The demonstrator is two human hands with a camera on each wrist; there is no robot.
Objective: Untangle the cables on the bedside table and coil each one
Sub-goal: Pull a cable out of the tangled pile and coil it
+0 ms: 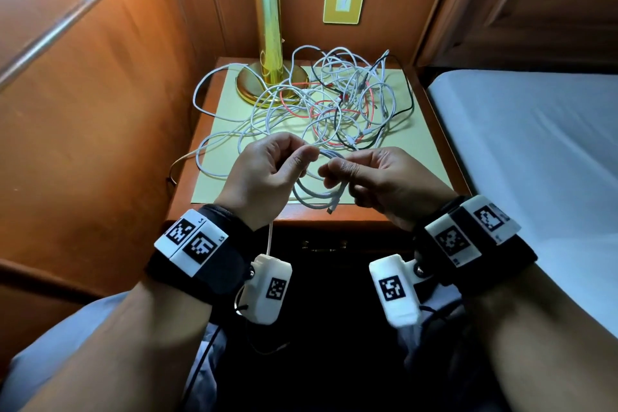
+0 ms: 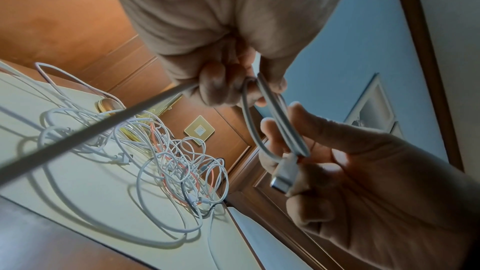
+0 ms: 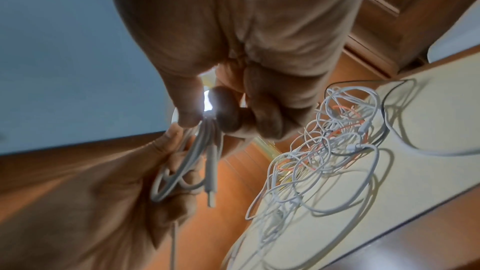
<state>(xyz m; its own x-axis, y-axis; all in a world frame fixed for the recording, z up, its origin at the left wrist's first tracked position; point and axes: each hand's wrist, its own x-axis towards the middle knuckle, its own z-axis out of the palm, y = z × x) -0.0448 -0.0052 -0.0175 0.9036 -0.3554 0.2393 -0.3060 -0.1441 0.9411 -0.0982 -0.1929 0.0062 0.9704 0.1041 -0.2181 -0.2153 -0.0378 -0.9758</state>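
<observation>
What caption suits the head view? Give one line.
Both hands coil a white cable before the tangle by the lamp.

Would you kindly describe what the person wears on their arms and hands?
The left hand and right hand are bare. Each wrist has a black strap with white blocks bearing black square markers, and a white camera box with thin black wires.

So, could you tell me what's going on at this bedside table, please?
A person is winding one white cable into a small coil in front of the table. The left hand and right hand each pinch its loops, and its plug hangs free below. Behind them, a tangle of white, red and black cables lies unsorted on the bedside table, partly around the brass lamp.
</observation>
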